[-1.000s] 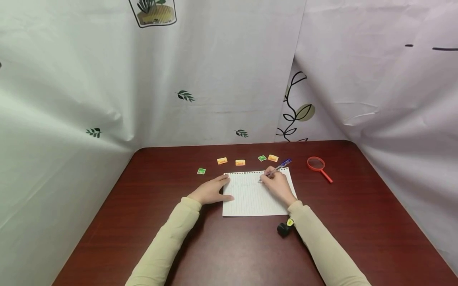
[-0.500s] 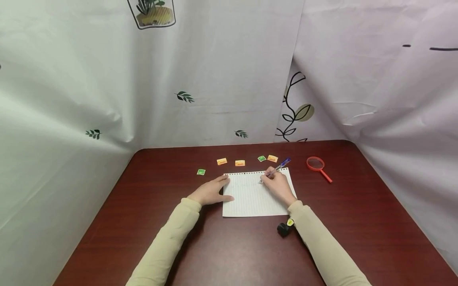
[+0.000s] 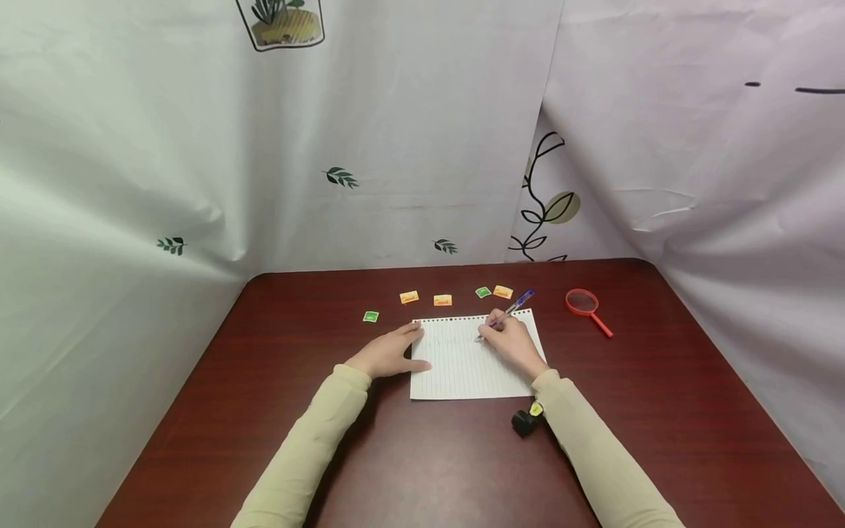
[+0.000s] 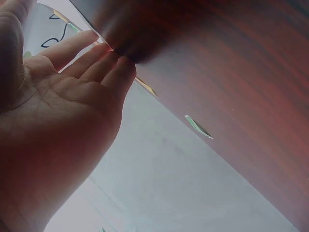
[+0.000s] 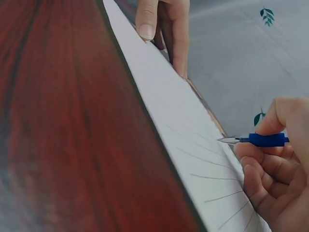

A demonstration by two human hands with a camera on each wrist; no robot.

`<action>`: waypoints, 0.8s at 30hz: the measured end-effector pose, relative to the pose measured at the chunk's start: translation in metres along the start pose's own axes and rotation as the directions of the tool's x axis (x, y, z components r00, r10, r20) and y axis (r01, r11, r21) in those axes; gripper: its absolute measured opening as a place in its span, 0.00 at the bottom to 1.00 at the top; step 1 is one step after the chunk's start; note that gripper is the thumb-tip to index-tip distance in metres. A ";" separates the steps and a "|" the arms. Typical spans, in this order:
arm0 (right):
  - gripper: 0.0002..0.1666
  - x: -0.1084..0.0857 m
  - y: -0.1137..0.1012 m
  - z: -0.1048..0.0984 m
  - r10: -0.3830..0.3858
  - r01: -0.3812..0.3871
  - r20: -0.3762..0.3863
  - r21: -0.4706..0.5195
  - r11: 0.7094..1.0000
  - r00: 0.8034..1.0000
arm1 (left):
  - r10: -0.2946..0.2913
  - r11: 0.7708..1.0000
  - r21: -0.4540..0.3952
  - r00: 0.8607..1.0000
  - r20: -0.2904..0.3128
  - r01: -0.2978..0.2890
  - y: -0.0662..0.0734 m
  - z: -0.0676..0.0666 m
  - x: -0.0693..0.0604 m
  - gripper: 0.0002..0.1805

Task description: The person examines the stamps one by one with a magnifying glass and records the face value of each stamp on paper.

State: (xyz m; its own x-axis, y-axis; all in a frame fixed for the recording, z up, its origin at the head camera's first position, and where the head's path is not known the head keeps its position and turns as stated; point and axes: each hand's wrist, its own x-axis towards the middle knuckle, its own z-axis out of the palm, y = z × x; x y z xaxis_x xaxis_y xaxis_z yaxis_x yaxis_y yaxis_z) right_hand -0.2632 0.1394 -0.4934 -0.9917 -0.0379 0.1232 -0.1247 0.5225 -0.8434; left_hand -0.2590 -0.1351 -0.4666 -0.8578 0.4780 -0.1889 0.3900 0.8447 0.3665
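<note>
A lined sheet of paper point(image 3: 455, 370) with a row of holes along its far edge lies on the dark red table. My right hand point(image 3: 512, 343) pinches a blue pen point(image 3: 521, 299) between thumb and fingers, its tip at the upper part of the sheet. Up close in the right wrist view, the pen's blue grip point(image 5: 266, 139) and metal point show against the paper. My left hand point(image 3: 389, 353) rests on the sheet's left edge with fingers extended and thumb spread. Faint marks on the paper are too small to read.
Beyond the sheet lie orange stamp-like papers point(image 3: 443, 300) and green ones point(image 3: 371, 317). A red magnifying glass point(image 3: 583, 302) lies to the right. A black device point(image 3: 524, 423) sits by the right sleeve. A pale patterned curtain point(image 3: 409, 132) hangs behind the table.
The pen and right hand shift very slightly, the pen tip a little down the sheet. The left hand and the paper stay put.
</note>
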 end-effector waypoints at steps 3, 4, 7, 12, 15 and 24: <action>0.05 0.000 0.001 0.000 0.006 -0.006 -0.007 -0.003 1.000 1.000 | 0.006 1.000 -0.004 1.000 0.002 -0.006 -0.001 0.000 -0.001 0.47; 0.04 0.000 0.001 0.000 0.008 -0.008 -0.010 -0.003 1.000 1.000 | 0.008 1.000 -0.008 1.000 0.000 -0.008 -0.001 0.001 -0.001 0.47; 0.04 0.001 0.002 0.000 0.003 -0.003 -0.016 0.000 1.000 1.000 | 0.011 1.000 -0.004 1.000 -0.002 -0.011 -0.001 0.000 -0.001 0.47; 0.05 0.002 0.001 -0.001 -0.009 0.009 -0.014 0.012 1.000 1.000 | 0.009 1.000 0.002 1.000 -0.010 -0.009 -0.001 0.000 0.000 0.47; 0.06 0.001 0.001 -0.001 -0.001 0.001 -0.013 0.006 1.000 1.000 | 0.010 1.000 0.003 1.000 -0.006 -0.010 -0.001 0.000 0.000 0.47; 0.06 -0.001 0.002 -0.002 0.016 -0.015 -0.035 0.003 1.000 0.999 | 0.016 1.000 -0.010 1.000 -0.006 -0.016 -0.001 0.000 -0.001 0.47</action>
State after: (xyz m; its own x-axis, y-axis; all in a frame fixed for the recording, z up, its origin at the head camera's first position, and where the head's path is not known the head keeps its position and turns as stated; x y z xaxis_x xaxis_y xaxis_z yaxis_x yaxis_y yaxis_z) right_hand -0.2627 0.1419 -0.4945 -0.9917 0.0001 0.1283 -0.1094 0.5205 -0.8468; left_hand -0.2582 -0.1364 -0.4670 -0.8533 0.4902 -0.1777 0.4005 0.8345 0.3784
